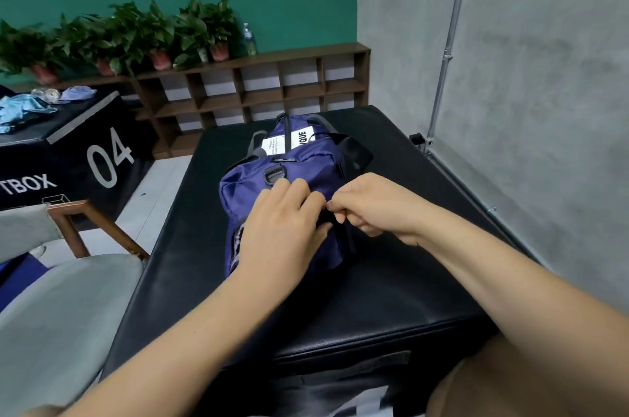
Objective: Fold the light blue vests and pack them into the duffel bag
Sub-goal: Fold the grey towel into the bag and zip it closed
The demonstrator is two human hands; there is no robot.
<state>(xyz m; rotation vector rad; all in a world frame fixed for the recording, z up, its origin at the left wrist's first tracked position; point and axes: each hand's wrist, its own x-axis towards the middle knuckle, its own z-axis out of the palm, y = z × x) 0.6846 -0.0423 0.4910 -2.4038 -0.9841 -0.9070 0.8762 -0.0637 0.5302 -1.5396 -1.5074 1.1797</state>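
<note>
Left hand (286, 229) rests flat, fingers straight, on the near end of the duffel bag (240, 186). Right hand (369, 209), fingers curled, pinches the bag there. Bag sits mid black pad (408, 280), margins bare. Light blue vests (20, 110) heaped on numbered box (102, 161), far left.

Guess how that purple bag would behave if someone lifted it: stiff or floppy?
Probably floppy: the bag is thin, wrinkled fabric, slumping on the pad. Likely light for its size, being cloth with no rigid frame showing. It shouldn't roll, lying broad and low.
</note>
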